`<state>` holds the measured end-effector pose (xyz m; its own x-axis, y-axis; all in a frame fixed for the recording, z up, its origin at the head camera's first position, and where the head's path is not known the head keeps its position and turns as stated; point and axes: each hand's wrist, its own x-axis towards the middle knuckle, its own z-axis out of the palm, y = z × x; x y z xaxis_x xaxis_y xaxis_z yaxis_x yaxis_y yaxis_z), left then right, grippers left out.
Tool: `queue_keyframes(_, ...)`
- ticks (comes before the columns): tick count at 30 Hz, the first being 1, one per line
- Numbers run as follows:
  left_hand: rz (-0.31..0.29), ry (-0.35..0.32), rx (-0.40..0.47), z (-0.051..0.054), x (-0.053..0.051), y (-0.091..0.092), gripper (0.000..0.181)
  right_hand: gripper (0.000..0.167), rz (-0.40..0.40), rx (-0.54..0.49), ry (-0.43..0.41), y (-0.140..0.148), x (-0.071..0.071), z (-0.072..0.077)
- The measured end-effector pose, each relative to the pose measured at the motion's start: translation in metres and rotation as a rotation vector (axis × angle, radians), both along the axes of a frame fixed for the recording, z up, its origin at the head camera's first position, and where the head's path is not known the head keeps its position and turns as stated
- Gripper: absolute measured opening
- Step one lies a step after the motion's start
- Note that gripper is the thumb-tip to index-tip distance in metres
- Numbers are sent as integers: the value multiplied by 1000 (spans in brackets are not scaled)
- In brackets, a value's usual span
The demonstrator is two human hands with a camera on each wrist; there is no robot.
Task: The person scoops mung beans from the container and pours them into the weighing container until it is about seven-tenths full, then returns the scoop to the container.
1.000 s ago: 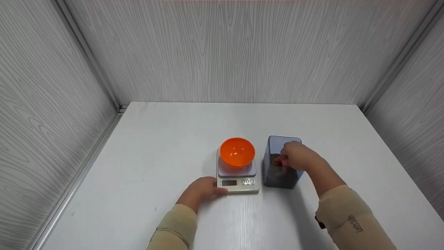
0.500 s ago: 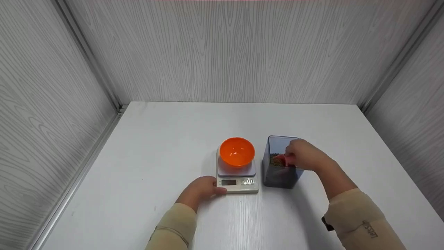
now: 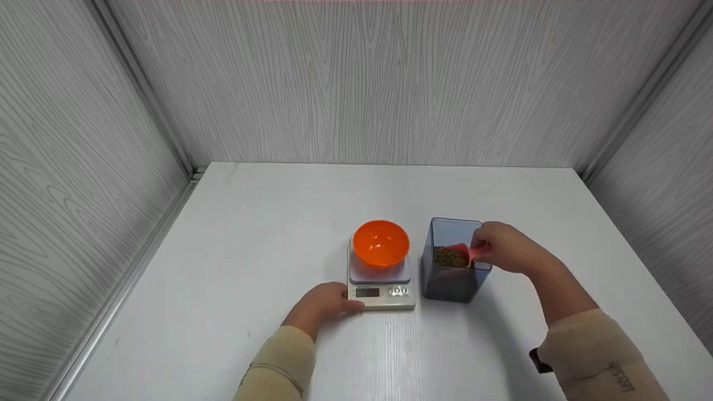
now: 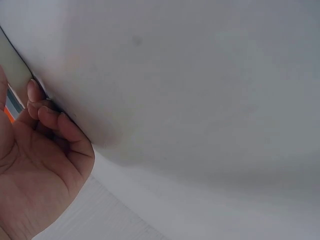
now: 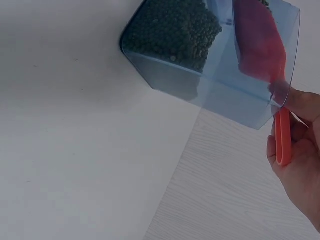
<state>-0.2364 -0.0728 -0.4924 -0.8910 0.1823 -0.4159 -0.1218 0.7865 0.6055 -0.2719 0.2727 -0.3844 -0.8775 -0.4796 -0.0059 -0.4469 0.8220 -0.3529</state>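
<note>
My right hand (image 3: 508, 248) grips the handle of a red scoop (image 5: 260, 47) at the near right rim of a translucent blue-grey container (image 3: 447, 287). Small greenish grains (image 3: 450, 258) fill the scoop, and more of them (image 5: 170, 32) lie in the container. To its left a white digital kitchen scale (image 3: 387, 301) carries an orange bowl (image 3: 381, 244), which shows no contents. My left hand (image 3: 322, 303) holds the scale's near left corner, its thumb along the front edge and its fingers curled at the side. The scale's display is too small to read.
The white tabletop (image 3: 267, 223) stretches out around the scale and container. A grey wood-grain panel (image 3: 356, 83) stands behind it, with side panels at left (image 3: 72, 184) and right (image 3: 663, 150).
My right hand has moved right and slightly up inside the container, and the scoop with its grains has come into clearer view. My left hand, the scale and the bowl stay put.
</note>
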Motion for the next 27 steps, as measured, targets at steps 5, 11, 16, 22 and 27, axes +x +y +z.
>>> queue_keyframes(5, 3, -3, 9, 0, 0, 0, 38, 10, -51, -35, -52, 8, 1, -1)
queue_keyframes(11, 17, -5, 1, 1, 2, 0, 39, 11, -66, -81, -68, 13, 3, -3)
queue_keyframes(16, 12, 1, -9, 1, 1, 1, 39, 11, -62, -114, -48, 18, 4, -5)
queue_keyframes(22, 15, 1, -21, -1, 1, 1, 40, 12, -61, -151, -43, 24, 7, -4)
queue_keyframes(27, 7, 3, -49, -2, -1, 1, 40, 11, -72, -198, -52, 29, 9, -4)
